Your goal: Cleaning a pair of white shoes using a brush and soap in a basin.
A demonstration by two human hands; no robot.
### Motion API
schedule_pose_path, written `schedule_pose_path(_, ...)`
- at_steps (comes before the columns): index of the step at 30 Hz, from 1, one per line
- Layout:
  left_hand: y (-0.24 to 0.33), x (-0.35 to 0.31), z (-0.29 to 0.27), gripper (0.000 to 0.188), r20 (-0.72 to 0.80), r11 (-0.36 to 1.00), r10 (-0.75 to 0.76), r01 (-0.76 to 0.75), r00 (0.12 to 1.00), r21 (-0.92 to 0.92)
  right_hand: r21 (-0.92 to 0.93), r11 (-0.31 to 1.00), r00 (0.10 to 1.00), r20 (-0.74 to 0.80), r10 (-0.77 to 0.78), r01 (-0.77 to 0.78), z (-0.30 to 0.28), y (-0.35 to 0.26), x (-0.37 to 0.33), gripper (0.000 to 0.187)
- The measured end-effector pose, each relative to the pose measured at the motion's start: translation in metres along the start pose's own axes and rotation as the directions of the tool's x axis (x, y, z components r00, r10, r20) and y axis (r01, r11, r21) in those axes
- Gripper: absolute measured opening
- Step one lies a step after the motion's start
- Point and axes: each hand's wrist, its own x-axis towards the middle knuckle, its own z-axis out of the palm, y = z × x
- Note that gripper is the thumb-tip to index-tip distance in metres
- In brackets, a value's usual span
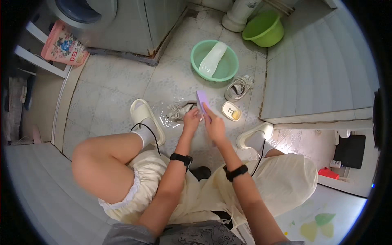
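My left hand is closed on a wet sneaker with pale laces, held low over the tiled floor. In my right hand is a purple scrub brush, its head up against the heel end of the sneaker. The bristles are hidden from here. A second sneaker stands on the floor to the right. Just below it lies a white soap dish with a yellowish piece of soap in it.
Beyond my hands, a mint-green basin holds a white insole. A bright green tub sits by a white pipe. At the back left are a grey washing machine and a pink bag. Water puddles around the sneaker.
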Motion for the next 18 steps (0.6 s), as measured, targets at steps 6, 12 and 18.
schedule_pose_path(6, 0.020, 0.003, -0.018, 0.039, -0.011, 0.998, -0.022, 0.021, 1.000, -0.065, -0.052, 0.998, 0.998, 0.048, -0.027, 0.029, 0.006, -0.013, 0.005, 0.041)
schedule_pose_path(12, 0.044, -0.001, 0.003, 0.044, 0.090, 0.999, -0.037, 0.040, 0.995, -0.031, -0.159, 0.986, 0.993, -0.098, -0.061, 0.045, 0.010, -0.007, 0.013, 0.041)
schedule_pose_path(18, 0.053, -0.001, 0.014, 0.049, 0.006, 0.979, -0.121, 0.120, 0.993, -0.162, -0.413, 0.909, 0.978, -0.204, -0.038, -0.051, -0.008, 0.021, 0.039, 0.039)
